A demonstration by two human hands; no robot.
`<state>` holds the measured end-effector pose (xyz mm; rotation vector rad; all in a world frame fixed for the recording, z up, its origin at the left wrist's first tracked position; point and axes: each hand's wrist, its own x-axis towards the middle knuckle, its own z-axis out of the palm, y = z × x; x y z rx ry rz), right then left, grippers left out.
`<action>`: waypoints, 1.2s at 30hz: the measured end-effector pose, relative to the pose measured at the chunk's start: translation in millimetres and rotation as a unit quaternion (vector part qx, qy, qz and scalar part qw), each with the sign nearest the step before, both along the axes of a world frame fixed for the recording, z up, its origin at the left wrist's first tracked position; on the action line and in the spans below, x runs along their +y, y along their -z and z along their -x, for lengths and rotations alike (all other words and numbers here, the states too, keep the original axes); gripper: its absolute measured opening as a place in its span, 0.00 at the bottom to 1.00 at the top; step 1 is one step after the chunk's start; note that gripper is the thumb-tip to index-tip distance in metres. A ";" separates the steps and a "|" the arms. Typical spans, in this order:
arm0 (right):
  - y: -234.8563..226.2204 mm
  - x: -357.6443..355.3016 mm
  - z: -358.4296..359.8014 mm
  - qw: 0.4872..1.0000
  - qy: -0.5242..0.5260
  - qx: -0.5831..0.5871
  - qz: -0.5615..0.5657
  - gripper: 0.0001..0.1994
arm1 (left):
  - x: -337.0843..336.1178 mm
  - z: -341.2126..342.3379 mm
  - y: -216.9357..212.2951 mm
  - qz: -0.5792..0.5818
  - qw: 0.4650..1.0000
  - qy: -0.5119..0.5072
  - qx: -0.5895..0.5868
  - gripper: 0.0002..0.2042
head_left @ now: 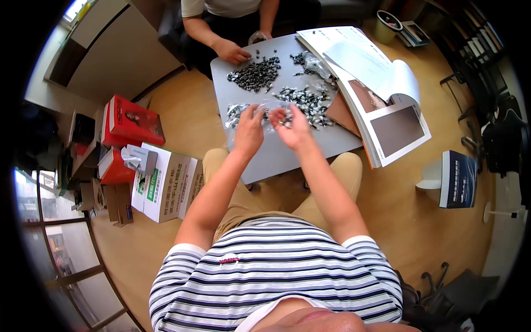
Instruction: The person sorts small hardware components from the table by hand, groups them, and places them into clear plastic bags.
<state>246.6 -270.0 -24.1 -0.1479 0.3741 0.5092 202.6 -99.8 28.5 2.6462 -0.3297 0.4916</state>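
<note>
Over the near half of a small grey table (pixel 265 163), my left hand (pixel 250 133) closes its fingers on the edge of a clear plastic bag (pixel 267 105). Beside it, my right hand (pixel 293 131) is turned partly palm up, its fingers apart and slightly blurred at the bag's right side. Whether small pieces lie in its palm is hard to make out. Beyond my right hand spreads a pile of small black and white pieces (pixel 307 102). More silvery pieces (pixel 233 113) lie left of my left hand. Farther off is a pile of small dark pieces (pixel 254 74).
Across the table another person's hand (pixel 231 51) touches the dark pile. Large open sample sheets (pixel 354 83) overhang the table's right side. Cartons (pixel 166 185) and red boxes (pixel 133 122) stand on the floor at left. A dark blue box (pixel 458 180) stands at right, a bin (pixel 387 26) far right.
</note>
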 end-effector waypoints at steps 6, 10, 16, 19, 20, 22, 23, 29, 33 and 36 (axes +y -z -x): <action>-9.8 55.0 -10.2 0.890 -0.062 -0.161 0.421 0.17 | 17.2 -3.7 -19.8 0.030 0.999 0.004 -0.030 0.26; -24.8 11.6 15.6 0.682 0.114 -0.269 0.670 0.09 | 52.7 -24.2 -14.9 0.171 0.984 -0.035 0.042 0.29; 10.8 -39.0 22.7 0.193 0.029 -0.300 0.934 0.29 | 48.2 -32.3 -2.6 0.181 0.982 -0.019 0.055 0.28; 29.6 -36.9 7.5 0.170 0.034 -0.337 0.925 0.24 | 31.2 -20.2 -2.1 0.176 0.981 0.009 0.075 0.26; 34.8 -36.8 2.2 0.169 0.023 -0.337 0.926 0.21 | 27.4 -16.1 -2.5 0.170 0.984 0.013 0.059 0.25; 38.7 -36.1 -4.0 0.151 0.029 -0.346 0.925 0.12 | 21.7 -3.2 -9.9 0.165 0.985 0.011 0.053 0.22; 41.3 -37.8 -6.6 0.153 0.027 -0.346 0.925 0.12 | 18.8 3.4 -15.2 0.165 0.985 0.010 0.055 0.22; 43.9 -53.7 -17.5 0.281 0.080 -0.378 0.879 0.10 | 7.5 30.2 -24.3 0.201 0.979 0.005 0.037 0.22; 49.0 -59.4 -22.0 0.471 0.196 -0.304 0.805 0.14 | -0.1 37.8 -24.5 0.170 0.985 0.022 -0.006 0.23; 63.8 -74.9 -24.6 0.947 0.128 -0.122 0.267 0.15 | -4.3 38.0 -19.3 0.163 0.986 0.033 -0.010 0.23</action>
